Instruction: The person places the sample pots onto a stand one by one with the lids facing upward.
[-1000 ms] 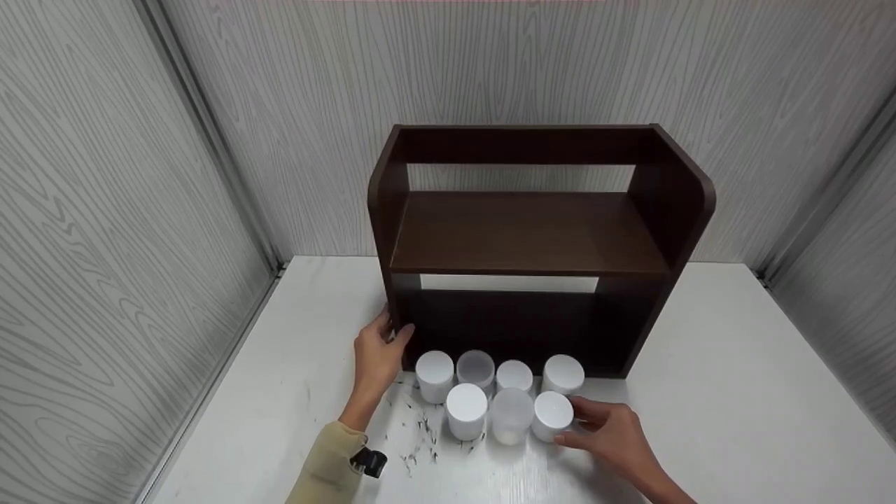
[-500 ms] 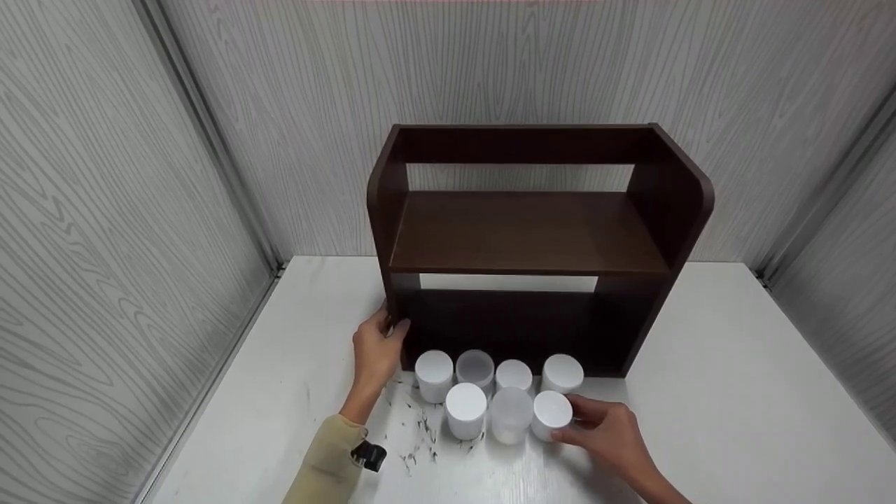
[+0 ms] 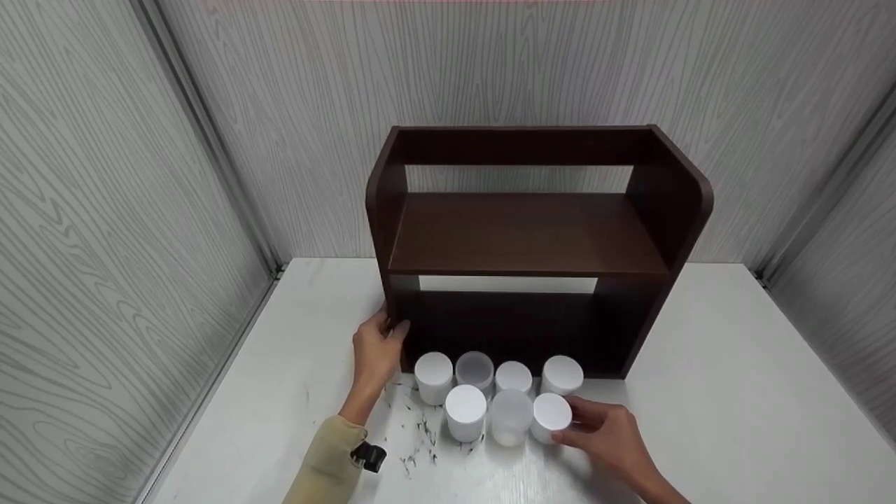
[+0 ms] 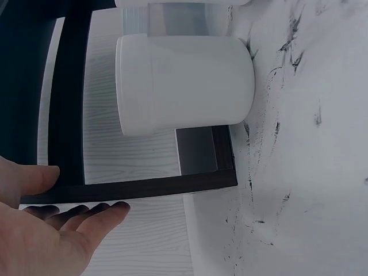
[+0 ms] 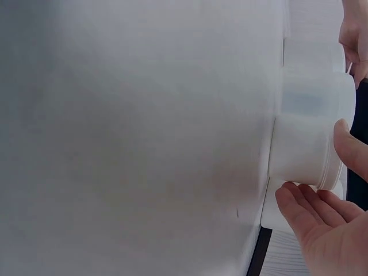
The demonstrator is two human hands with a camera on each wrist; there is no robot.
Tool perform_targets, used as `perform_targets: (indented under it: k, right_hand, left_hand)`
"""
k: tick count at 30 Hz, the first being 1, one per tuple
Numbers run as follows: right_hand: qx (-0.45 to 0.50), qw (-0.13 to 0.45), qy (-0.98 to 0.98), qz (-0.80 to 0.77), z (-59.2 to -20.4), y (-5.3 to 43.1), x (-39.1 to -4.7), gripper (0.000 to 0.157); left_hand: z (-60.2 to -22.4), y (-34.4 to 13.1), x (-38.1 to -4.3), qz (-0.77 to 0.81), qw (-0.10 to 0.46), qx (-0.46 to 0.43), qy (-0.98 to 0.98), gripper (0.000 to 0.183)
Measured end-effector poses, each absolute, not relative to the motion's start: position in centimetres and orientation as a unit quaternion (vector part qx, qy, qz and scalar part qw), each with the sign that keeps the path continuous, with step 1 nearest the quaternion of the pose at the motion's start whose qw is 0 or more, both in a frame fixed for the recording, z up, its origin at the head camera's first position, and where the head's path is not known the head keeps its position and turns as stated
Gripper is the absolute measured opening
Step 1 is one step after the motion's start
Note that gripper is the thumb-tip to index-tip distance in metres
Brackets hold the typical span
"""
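Observation:
A dark brown two-tier shelf (image 3: 528, 231) stands upright on the white table. My left hand (image 3: 376, 353) holds the lower edge of its left side panel, thumb inside and fingers outside; the left wrist view shows the panel (image 4: 149, 187) between them. Several lidded white and translucent jars stand in two rows before the lower compartment. At the front row's right end, my right hand (image 3: 610, 434) holds a small white jar (image 3: 552, 413) between thumb and fingers. A translucent jar (image 3: 512, 413) is right beside it, then a white jar (image 3: 465, 411) to the left.
In the back row are a white jar (image 3: 434, 374) at left, a greyish translucent jar (image 3: 475, 369), a shorter white jar (image 3: 514, 376) and another white jar (image 3: 562, 373). Dark scuffs mark the table (image 3: 336, 308). Wood-grain panels (image 3: 329, 84) enclose the back and sides.

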State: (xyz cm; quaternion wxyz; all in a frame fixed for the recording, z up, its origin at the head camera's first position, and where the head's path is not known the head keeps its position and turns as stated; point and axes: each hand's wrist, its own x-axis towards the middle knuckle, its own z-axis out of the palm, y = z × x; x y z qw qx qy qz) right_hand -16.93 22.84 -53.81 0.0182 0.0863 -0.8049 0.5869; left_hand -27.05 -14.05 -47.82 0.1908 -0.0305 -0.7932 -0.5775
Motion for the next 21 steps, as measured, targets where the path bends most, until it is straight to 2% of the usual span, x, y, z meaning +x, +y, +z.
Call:
perform_targets:
  k: [14,21]
  right_hand:
    - [0.122,0.006,-0.81,0.574,-53.7,23.14,-16.83,0.065]
    - [0.122,0.002,-0.808,0.577,-53.56,23.3,-16.89,0.064]
  left_hand:
    - [-47.6,-14.04,-27.06,-0.576,0.187,-0.032,-0.795,0.039]
    - [-47.62,-14.09,-26.99,-0.577,0.18,-0.03,-0.796,0.037]
